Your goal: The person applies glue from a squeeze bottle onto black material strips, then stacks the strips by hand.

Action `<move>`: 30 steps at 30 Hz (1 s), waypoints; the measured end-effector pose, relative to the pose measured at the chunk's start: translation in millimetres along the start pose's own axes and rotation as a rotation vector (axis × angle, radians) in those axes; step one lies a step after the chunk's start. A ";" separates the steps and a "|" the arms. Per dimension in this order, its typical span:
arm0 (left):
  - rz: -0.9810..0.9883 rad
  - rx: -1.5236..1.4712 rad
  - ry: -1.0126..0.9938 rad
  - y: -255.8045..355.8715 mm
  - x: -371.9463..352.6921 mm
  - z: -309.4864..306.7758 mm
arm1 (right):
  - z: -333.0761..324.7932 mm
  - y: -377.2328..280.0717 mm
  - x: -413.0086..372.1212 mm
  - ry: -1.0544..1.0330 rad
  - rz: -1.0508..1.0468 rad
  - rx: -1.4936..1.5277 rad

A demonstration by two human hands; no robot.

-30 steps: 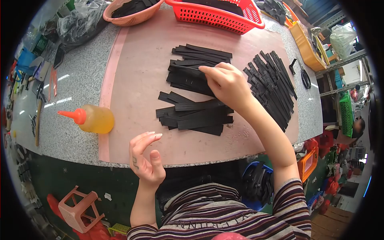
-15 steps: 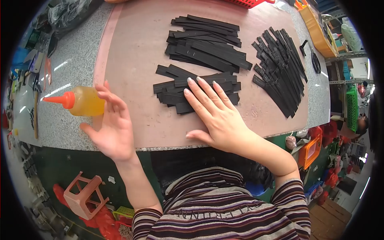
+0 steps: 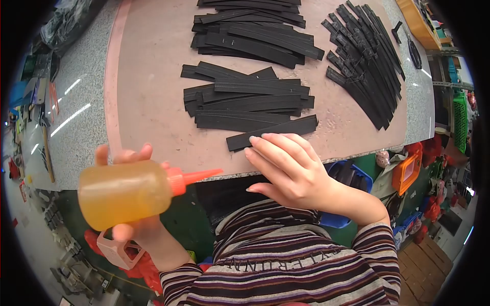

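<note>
My left hand (image 3: 133, 224) is wrapped round a squeeze bottle (image 3: 125, 194) of yellow liquid, fingers on the far side and thumb on the near side. The bottle's red-orange nozzle (image 3: 201, 176) points right, above the table's front edge. My right hand (image 3: 293, 171) rests its fingertips on a single black strip (image 3: 286, 130) near that edge, with the thumb held apart. Just beyond lies a loose pile of flat black strips (image 3: 245, 102). Part of the single strip is hidden under my fingers.
More black strips (image 3: 255, 41) lie at the back of the pink mat (image 3: 153, 76). A fanned bundle of strips (image 3: 367, 66) is at the right. Beyond it lie a black cord loop (image 3: 414, 54) and a yellow-orange bin (image 3: 418, 23). A blue container (image 3: 334, 220) stands below the table.
The bottle has swung from nozzle-left beside my opened left hand to nozzle-right in its grasp, nearer me. My right hand has come off the pile towards the edge, with one strip under its fingers.
</note>
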State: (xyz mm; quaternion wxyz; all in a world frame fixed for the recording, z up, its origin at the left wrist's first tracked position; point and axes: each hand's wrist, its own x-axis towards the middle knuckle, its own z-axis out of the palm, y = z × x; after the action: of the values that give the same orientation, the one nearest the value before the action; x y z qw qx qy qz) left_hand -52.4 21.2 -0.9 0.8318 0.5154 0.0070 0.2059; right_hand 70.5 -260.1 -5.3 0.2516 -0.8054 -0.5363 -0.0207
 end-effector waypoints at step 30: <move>-0.221 0.220 0.391 -31.1 18.0 29.8 | 15.6 1.1 -3.2 0.000 -0.023 -0.144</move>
State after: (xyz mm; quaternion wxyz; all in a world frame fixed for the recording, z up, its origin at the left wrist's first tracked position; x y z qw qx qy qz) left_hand -18.9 -9.9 -10.1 0.7711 0.5492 0.2463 0.2076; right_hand 66.4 -256.5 -20.3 0.1927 -0.8153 -0.5425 -0.0622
